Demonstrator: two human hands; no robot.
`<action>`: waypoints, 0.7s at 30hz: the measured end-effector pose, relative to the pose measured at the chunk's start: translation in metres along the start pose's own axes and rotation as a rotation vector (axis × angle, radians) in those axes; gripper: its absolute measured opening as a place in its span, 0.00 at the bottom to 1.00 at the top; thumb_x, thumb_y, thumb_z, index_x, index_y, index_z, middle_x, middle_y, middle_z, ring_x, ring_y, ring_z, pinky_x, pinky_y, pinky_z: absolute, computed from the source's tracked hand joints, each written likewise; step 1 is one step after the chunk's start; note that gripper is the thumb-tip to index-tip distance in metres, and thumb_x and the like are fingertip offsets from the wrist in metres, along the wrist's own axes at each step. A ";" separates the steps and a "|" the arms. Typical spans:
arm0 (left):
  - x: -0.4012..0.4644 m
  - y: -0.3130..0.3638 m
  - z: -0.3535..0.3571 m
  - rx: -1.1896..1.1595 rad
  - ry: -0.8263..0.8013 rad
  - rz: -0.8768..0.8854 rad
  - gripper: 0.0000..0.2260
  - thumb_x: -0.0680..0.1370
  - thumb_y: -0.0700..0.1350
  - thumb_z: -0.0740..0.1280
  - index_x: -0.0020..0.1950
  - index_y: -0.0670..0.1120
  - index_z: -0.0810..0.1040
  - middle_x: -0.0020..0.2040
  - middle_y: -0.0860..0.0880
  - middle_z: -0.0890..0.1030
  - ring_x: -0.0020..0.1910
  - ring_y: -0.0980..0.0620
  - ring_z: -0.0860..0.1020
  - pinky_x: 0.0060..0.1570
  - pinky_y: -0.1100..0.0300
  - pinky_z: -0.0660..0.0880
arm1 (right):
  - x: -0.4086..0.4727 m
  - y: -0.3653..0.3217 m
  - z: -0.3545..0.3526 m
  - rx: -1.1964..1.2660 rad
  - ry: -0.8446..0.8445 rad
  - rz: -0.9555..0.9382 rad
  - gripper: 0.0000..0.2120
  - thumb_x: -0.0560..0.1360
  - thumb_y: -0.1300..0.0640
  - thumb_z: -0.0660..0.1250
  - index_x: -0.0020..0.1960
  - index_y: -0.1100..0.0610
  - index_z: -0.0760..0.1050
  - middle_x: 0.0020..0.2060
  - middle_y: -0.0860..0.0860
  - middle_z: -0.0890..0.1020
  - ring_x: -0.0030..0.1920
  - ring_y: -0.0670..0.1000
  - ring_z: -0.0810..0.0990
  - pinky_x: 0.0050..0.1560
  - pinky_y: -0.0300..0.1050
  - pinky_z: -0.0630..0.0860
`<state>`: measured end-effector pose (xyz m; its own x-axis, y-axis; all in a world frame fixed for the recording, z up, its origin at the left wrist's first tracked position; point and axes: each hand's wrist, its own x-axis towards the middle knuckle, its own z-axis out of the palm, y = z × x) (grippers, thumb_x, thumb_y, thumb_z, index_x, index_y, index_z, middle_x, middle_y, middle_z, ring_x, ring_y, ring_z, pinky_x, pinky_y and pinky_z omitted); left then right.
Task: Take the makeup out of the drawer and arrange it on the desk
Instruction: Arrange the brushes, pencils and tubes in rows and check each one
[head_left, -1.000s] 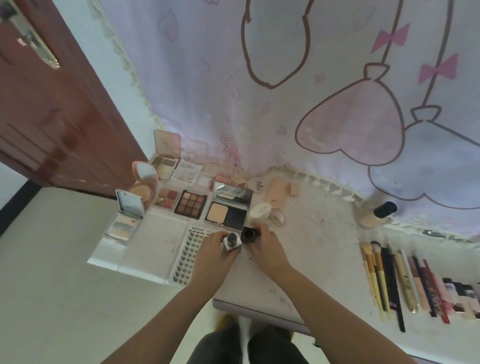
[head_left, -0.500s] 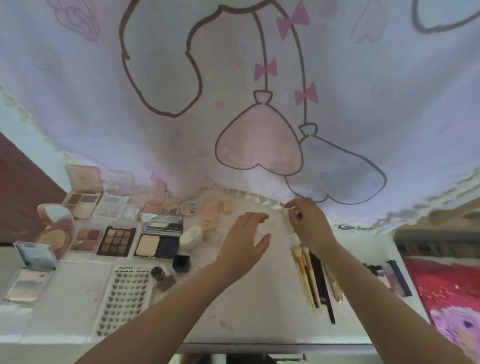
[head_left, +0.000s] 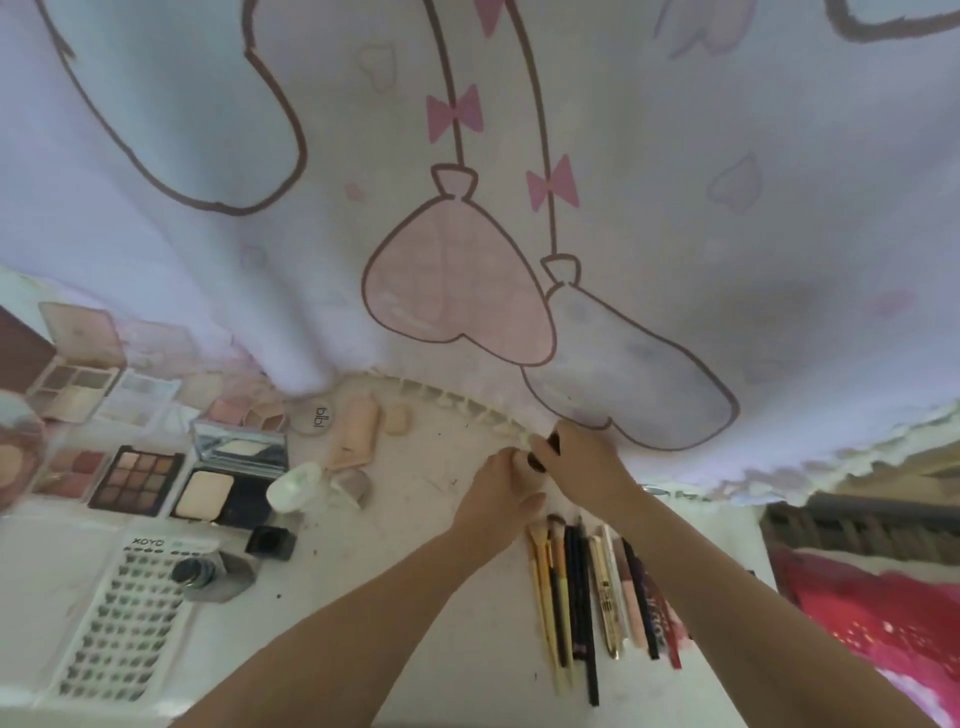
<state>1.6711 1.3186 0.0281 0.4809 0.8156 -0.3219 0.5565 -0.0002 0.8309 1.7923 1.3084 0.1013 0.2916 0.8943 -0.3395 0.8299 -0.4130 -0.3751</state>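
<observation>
Open palettes (head_left: 136, 480) and compacts lie in rows at nine o'clock on the white desk (head_left: 415, 639). A dark-capped bottle (head_left: 537, 457), mostly hidden, sits at centre; brushes and pencils (head_left: 592, 592) lie parallel at four o'clock.

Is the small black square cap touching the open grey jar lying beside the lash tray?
Apart. The head view shows a bare strip of desk between the black square cap and the open grey jar.

1. Big pale curtain (head_left: 675, 156) fills upper view, w/ pink bows, heart & brown outline print; daylight glows thru it.
2. Lace hem of curtain drapes onto far edge of white desk (head_left: 441, 649).
3. Red-pink fabric (head_left: 872, 623) at right.
4. Dark wood door (head_left: 21, 353) far left.
</observation>
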 end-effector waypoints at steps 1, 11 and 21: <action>-0.006 0.000 -0.006 0.020 0.068 0.006 0.20 0.73 0.48 0.68 0.63 0.51 0.67 0.55 0.55 0.72 0.53 0.55 0.73 0.51 0.59 0.72 | -0.001 -0.006 -0.003 0.112 -0.022 0.005 0.16 0.80 0.46 0.56 0.37 0.53 0.65 0.31 0.49 0.70 0.29 0.46 0.67 0.33 0.41 0.68; -0.085 -0.003 -0.135 0.098 -0.056 0.090 0.12 0.71 0.52 0.69 0.47 0.57 0.67 0.41 0.55 0.74 0.35 0.59 0.73 0.32 0.70 0.70 | -0.048 -0.091 -0.054 0.148 -0.450 -0.509 0.07 0.80 0.52 0.59 0.55 0.42 0.69 0.49 0.42 0.77 0.47 0.46 0.78 0.43 0.38 0.78; -0.128 0.007 -0.177 0.248 0.017 0.179 0.16 0.72 0.51 0.69 0.54 0.49 0.68 0.47 0.49 0.77 0.43 0.49 0.77 0.44 0.50 0.77 | -0.077 -0.133 -0.053 0.127 -0.421 -0.462 0.06 0.77 0.51 0.64 0.49 0.40 0.69 0.44 0.47 0.80 0.40 0.44 0.79 0.32 0.31 0.74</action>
<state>1.4933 1.3164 0.1551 0.5758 0.7995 -0.1709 0.6136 -0.2844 0.7366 1.6849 1.3033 0.2235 -0.3165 0.8512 -0.4187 0.7549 -0.0412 -0.6545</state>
